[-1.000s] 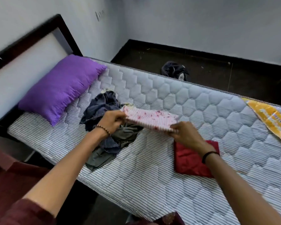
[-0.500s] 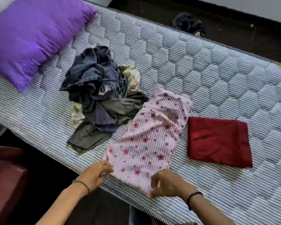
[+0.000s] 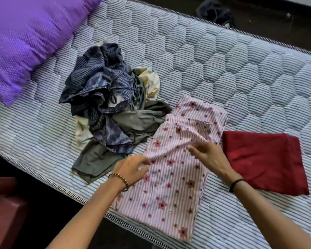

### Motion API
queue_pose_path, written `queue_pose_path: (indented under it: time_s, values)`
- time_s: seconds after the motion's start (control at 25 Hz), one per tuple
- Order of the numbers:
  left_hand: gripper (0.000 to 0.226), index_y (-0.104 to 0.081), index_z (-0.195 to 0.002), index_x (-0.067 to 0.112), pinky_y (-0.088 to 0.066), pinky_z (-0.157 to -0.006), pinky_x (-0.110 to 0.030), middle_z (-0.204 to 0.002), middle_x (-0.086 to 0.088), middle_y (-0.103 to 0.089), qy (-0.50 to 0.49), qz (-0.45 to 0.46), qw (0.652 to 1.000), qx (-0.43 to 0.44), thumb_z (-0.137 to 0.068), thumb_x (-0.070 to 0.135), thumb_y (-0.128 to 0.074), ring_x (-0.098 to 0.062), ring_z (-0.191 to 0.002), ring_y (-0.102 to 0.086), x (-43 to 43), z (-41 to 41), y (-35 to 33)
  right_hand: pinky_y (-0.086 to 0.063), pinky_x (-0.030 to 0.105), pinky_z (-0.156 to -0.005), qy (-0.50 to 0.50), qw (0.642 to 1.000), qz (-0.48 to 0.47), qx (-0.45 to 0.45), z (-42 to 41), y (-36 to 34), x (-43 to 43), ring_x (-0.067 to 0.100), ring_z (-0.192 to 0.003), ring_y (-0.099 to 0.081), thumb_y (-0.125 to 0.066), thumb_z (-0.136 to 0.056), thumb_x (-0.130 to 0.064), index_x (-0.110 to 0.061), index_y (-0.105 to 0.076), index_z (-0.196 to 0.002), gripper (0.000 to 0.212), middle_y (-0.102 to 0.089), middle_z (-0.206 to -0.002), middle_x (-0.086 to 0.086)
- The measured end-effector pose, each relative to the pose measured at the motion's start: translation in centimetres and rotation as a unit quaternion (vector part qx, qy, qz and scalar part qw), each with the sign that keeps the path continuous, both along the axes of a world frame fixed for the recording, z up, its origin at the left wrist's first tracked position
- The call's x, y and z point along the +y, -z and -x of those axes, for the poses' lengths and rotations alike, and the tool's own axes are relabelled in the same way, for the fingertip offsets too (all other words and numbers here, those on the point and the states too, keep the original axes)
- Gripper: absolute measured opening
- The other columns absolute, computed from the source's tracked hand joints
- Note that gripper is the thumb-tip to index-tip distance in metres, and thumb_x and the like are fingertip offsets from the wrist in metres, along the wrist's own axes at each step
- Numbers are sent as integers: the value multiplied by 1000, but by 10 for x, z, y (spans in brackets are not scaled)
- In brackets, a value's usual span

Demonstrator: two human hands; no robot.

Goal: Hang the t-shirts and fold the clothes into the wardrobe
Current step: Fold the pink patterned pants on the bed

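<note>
Over mattress [image 3: 223, 60], left hand [image 3: 131, 169], right hand [image 3: 208, 157] pinch cloth [image 3: 169, 194].

Bedroom — mattress [image 3: 223, 56], pillow [image 3: 25, 38]

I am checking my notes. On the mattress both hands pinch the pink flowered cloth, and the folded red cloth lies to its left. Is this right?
Not quite. In the head view the folded red cloth lies to the right of the pink flowered cloth. The rest holds: left hand and right hand both pinch it on the mattress.
</note>
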State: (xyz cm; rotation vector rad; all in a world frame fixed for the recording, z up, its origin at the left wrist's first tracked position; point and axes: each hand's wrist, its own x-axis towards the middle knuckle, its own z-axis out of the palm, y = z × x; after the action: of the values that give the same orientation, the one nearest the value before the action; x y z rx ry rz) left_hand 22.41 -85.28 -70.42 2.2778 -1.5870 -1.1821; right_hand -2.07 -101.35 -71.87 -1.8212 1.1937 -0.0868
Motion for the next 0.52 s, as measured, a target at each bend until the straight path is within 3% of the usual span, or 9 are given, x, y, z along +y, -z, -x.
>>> queue_pose_path:
  time_s: [0.12,0.24,0.4,0.52]
  values:
    - [24,-72,-102,27,-51,-84,-35,-109,9,-70,7,21,1000,-6,-89,34,-54,-16,-99,-64,-54,-3,6,-50,23,-59,57,998,-2,-23,1,5,-18,17,-67,-71,-68,-95,-44,-16,-73,-78,33,-73,-68,0]
    - [20,-69,-106,26,-50,-83,-33,-112,6,-67,17,39,997,-56,-94,26,-54,-18,-103,-62,-102,4,13,-50,18,-62,116,993,27,-28,4,14,-30,10,-70,-69,-71,-95,-41,-17,-73,-80,28,-73,-73,-6]
    - [25,-55,-116,17,-47,-88,-40,-120,-3,-57,-41,38,989,-139,-98,33,-46,-27,-109,-58,-147,20,25,-40,21,-72,212,968,137,-8,12,30,-44,20,-85,-58,-80,-87,-32,-9,-63,-96,30,-62,-92,2]
    - [38,-51,-115,12,-41,-83,-39,-124,-8,-57,-69,-24,987,-146,-98,46,-47,-32,-113,-56,-171,25,38,-41,26,-85,216,974,71,2,10,34,-55,22,-101,-55,-80,-86,-39,-7,-56,-118,52,-56,-111,4]
